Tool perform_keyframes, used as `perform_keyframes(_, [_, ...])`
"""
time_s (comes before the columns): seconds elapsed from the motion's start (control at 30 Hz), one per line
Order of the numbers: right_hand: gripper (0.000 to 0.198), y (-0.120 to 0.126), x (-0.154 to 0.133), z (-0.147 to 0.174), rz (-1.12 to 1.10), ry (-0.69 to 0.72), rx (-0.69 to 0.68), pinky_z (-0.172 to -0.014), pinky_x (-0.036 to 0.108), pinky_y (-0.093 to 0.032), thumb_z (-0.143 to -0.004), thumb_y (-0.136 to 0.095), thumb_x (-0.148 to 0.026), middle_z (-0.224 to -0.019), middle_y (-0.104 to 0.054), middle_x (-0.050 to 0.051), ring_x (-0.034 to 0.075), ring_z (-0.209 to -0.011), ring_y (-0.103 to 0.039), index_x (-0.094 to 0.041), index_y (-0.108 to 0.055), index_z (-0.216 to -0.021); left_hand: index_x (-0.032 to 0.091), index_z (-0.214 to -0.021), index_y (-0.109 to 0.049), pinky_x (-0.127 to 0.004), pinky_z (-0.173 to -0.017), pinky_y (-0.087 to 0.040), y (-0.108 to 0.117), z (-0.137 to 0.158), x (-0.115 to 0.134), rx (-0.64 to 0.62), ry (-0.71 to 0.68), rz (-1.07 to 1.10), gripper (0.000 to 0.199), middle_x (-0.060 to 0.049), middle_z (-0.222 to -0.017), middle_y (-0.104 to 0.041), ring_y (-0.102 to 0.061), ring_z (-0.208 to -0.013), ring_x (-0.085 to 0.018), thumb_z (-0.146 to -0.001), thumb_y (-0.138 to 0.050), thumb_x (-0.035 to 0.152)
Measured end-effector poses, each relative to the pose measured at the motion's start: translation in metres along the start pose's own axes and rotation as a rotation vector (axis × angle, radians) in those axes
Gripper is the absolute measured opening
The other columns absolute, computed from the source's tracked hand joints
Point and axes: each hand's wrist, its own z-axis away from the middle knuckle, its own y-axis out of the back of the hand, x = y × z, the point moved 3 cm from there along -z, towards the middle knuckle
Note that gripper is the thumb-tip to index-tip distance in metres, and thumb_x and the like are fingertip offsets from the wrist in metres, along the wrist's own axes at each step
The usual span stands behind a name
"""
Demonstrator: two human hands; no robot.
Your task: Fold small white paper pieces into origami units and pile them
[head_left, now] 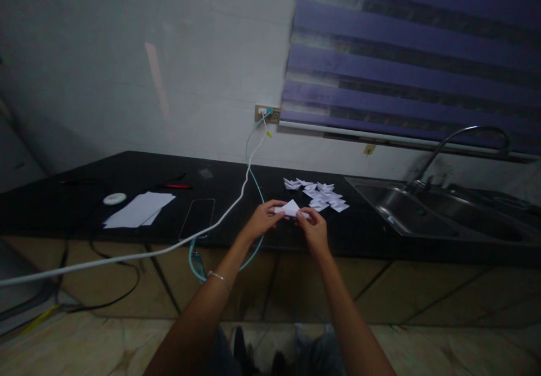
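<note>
A small folded paper boat [291,208] with a pointed middle is held up over the front of the black counter. My left hand [264,219] pinches its left end, and my right hand [313,226] grips the right end between thumb and fingers. Just beyond and to the right lie several finished-looking white paper boats [320,194] in a loose cluster. Flat sheets of white paper [137,209] rest on the counter to the left, well apart from my hands.
Left of my hands lie a phone [197,219], a white round object [114,199] and a red pen [178,186]. A white cable [220,218] runs from the wall outlet [267,113] across the counter. The steel sink [393,204] with its faucet [460,133] stands at right.
</note>
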Motion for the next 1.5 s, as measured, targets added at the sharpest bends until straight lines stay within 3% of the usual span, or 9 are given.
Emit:
perform_keyframes(0.2, [0.049, -0.001, -0.003, 0.003, -0.02, -0.035, 0.0, -0.062, 0.029, -0.053, -0.066, -0.074, -0.045, -0.075, -0.069, 0.003, 0.018, -0.065, -0.066, -0.02, -0.057, -0.105, 0.013, -0.12, -0.056, -0.018, -0.05, -0.042, 0.0, 0.0, -0.001, -0.016, -0.002, -0.001, 0.053, -0.011, -0.091, -0.072, -0.067, -0.072, -0.016, -0.078, -0.066, 0.043])
perform_keyframes(0.37, [0.047, -0.001, -0.003, 0.002, -0.017, -0.039, 0.004, -0.063, 0.029, -0.052, -0.065, -0.076, -0.043, -0.07, -0.07, 0.001, 0.018, -0.063, -0.066, -0.02, -0.058, -0.102, 0.013, -0.124, -0.052, -0.019, -0.053, -0.043, 0.0, -0.001, -0.005, -0.066, -0.009, 0.03, 0.056, -0.012, -0.091, -0.072, -0.066, -0.069, -0.015, -0.078, -0.065, 0.042])
perform_keyframes(0.5, [0.047, 0.0, -0.002, 0.002, -0.006, -0.047, 0.002, -0.059, 0.028, -0.051, -0.063, -0.077, -0.043, -0.07, -0.07, 0.003, 0.018, -0.06, -0.066, -0.018, -0.059, -0.098, 0.012, -0.125, -0.052, -0.019, -0.055, -0.044, 0.0, -0.002, -0.006, -0.076, 0.011, 0.052, 0.058, -0.012, -0.094, -0.071, -0.068, -0.078, -0.018, -0.077, -0.067, 0.04])
perform_keyframes(0.67, [0.044, -0.001, 0.0, 0.002, 0.015, -0.08, -0.023, -0.053, 0.027, -0.048, -0.058, -0.08, -0.045, -0.062, -0.069, 0.002, 0.019, -0.054, -0.064, -0.017, -0.062, -0.087, 0.008, -0.089, -0.069, -0.022, -0.067, -0.047, -0.001, 0.0, -0.001, -0.105, 0.042, -0.044, 0.032, -0.01, -0.08, -0.072, -0.066, -0.072, -0.015, -0.074, -0.07, 0.037])
perform_keyframes(0.77, [0.04, -0.002, 0.0, 0.002, 0.033, -0.088, -0.043, -0.052, 0.027, -0.047, -0.058, -0.08, -0.044, -0.06, -0.068, 0.002, 0.018, -0.053, -0.063, -0.017, -0.062, -0.081, 0.008, -0.081, -0.07, -0.022, -0.066, -0.047, -0.001, 0.002, 0.003, -0.113, 0.054, -0.044, 0.03, -0.009, -0.077, -0.071, -0.064, -0.068, -0.014, -0.075, -0.069, 0.038])
perform_keyframes(0.97, [0.039, -0.003, 0.0, 0.002, 0.033, -0.124, -0.06, -0.05, 0.026, -0.047, -0.057, -0.081, -0.044, -0.057, -0.067, 0.003, 0.017, -0.05, -0.062, -0.017, -0.063, -0.078, 0.008, -0.08, -0.072, -0.022, -0.062, -0.047, -0.002, 0.003, 0.002, -0.112, 0.099, -0.087, 0.03, -0.009, -0.074, -0.072, -0.064, -0.064, -0.015, -0.074, -0.07, 0.038])
perform_keyframes(1.5, [0.041, 0.0, 0.008, -0.001, 0.008, -0.177, -0.053, -0.051, 0.024, -0.046, -0.06, -0.081, -0.042, -0.059, -0.068, 0.003, 0.015, -0.051, -0.062, -0.014, -0.063, -0.085, 0.006, -0.086, -0.07, -0.025, -0.07, -0.05, -0.001, -0.001, -0.003, -0.157, 0.053, -0.044, 0.038, -0.013, -0.082, -0.073, -0.068, -0.07, -0.017, -0.078, -0.065, 0.043])
